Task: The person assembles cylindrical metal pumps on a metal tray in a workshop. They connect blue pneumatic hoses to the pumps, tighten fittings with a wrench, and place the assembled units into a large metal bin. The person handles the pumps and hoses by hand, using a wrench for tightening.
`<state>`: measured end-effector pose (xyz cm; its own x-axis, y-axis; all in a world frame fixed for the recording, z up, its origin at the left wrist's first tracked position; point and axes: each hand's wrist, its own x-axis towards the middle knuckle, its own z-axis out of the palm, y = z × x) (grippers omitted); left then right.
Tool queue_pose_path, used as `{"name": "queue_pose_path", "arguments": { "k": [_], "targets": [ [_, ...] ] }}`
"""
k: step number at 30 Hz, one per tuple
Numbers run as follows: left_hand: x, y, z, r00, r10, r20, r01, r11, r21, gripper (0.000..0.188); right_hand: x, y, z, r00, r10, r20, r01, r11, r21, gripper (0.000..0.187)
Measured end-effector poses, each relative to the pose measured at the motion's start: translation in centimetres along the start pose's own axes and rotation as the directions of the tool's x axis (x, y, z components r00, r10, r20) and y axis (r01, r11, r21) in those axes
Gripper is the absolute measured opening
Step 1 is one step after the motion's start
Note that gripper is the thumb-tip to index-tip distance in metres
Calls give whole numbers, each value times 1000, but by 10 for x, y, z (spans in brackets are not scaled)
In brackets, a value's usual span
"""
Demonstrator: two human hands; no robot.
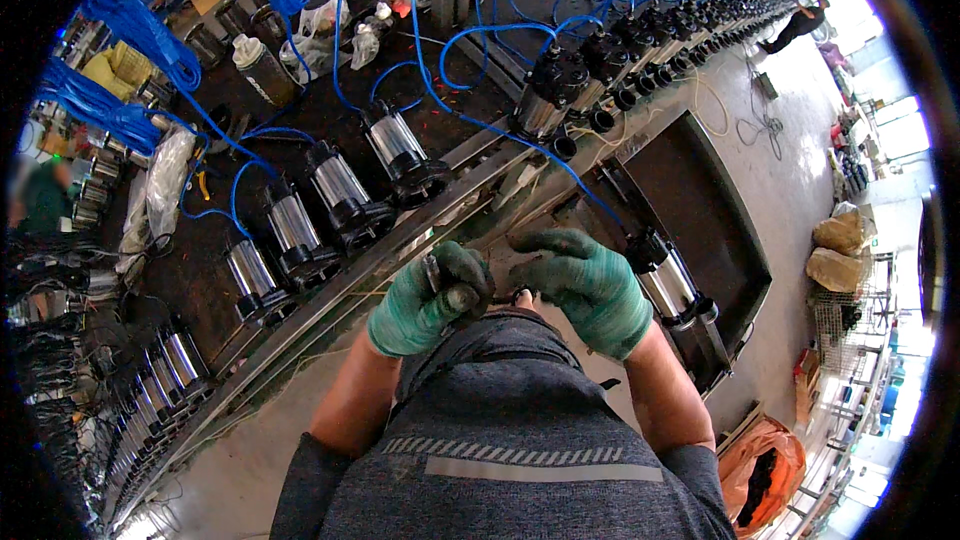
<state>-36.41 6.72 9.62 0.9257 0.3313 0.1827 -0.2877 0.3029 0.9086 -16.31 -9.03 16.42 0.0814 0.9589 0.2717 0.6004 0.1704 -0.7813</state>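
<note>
Both hands wear green gloves. Left hand [428, 298] is curled tight on a small dark part [433, 273], held just above the person's chest. Right hand [585, 283] is half shut, fingers bent, tips near the part; can't tell if it grips anything. Pump [670, 285] w/ blue hose [560, 165] sits right of the hands. Rail [330, 285] w/ more pumps [340, 195] runs left of them.

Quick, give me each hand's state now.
Left hand: closed around a small dark metal part.
Right hand: fingers curled; holding anything cannot be told.
</note>
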Motion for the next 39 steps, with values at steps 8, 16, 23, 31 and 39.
{"name": "queue_pose_path", "arguments": {
  "k": [8,16,23,31,39],
  "targets": [
    [3,6,-3,978,-132,160,140,989,-42,29,12,-15,-8,976,154,154,-181,968,173,41],
    [8,2,4,985,-129,113,120,989,83,24,14,-6,-1,989,100,110,-105,994,43,34],
    [7,-10,10,990,-139,-21,137,986,-91,26,16,-1,5,1000,19,1,-19,996,-82,24],
    [-2,-11,11,965,-196,-175,204,979,27,23,7,-6,14,918,396,19,-395,910,128,23],
    [5,12,22,921,-347,-176,363,930,64,26,6,2,14,998,-67,15,69,972,-225,22]
  ]
}}
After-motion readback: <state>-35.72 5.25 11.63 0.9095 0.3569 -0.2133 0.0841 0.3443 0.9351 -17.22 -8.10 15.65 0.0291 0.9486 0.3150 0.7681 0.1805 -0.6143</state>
